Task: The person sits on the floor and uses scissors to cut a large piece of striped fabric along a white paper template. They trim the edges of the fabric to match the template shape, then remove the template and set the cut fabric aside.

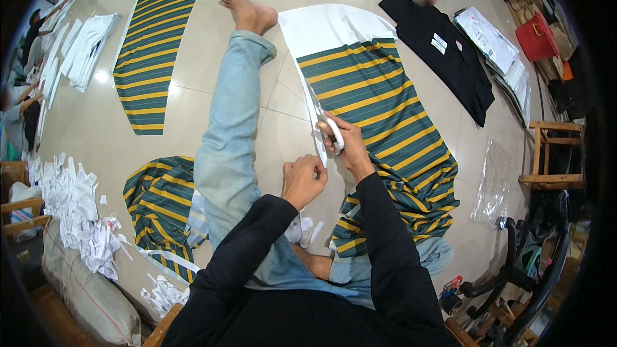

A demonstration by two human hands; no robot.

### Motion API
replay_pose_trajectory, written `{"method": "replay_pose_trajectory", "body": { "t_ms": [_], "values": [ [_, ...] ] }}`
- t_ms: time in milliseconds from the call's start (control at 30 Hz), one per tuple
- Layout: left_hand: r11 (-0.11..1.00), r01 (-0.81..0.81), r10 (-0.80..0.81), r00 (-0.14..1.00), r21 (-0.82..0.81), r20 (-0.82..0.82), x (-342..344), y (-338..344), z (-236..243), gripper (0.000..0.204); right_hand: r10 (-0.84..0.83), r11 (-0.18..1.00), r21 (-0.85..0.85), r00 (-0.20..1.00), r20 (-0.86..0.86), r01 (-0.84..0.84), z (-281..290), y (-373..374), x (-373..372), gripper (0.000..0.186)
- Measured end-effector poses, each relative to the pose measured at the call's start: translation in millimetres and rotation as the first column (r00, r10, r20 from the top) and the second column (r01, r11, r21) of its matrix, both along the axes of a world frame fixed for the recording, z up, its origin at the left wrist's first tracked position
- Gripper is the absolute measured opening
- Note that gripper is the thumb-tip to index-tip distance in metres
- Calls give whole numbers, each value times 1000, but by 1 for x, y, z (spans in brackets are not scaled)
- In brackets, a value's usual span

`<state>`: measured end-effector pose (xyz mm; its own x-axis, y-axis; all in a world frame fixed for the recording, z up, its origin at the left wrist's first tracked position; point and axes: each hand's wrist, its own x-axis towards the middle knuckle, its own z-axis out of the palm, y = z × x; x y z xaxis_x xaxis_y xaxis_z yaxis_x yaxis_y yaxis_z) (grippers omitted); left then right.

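Observation:
My right hand (349, 143) is closed around the white-wrapped handles of a pair of scissors (335, 135). The blades point away from me along the left edge of a green and yellow striped fabric (379, 99), which has a white section at its far end. A narrow white strip (319, 144) runs down that edge toward my left hand (304, 180). The fingers of that hand are curled, with thumb and forefinger pinched at the strip's near end. Closer to me, the striped fabric bunches up over my bent right leg.
More striped fabric lies far left (149, 58) and bunched beside my left leg (160, 199). White scraps (77, 212) pile at left near a sack (87, 283). A black garment (443, 51), wooden stool (556, 154) and red container (536, 36) are at right. Other people sit far left.

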<state>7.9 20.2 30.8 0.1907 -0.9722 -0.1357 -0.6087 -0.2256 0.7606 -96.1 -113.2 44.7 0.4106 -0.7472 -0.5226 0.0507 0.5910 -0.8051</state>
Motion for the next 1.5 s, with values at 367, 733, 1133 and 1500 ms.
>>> {"method": "replay_pose_trajectory", "body": {
  "t_ms": [367,733,1133,1500],
  "values": [
    [1000,20,-20,1000,0,15,0,-1,-3,9,21,999,-32,1000,6,-21,-5,-29,20,51],
    [1000,18,-17,1000,-10,25,0,-1,-2,8,18,998,-54,996,91,-13,-1,-46,32,57],
    [999,37,-37,998,-6,42,-1,2,-1,6,64,996,-67,998,2,-64,-2,-56,41,54],
    [875,-160,236,965,-457,115,18,-36,39,30,-437,740,-671,725,-532,-46,48,138,-141,53]
  ]
}}
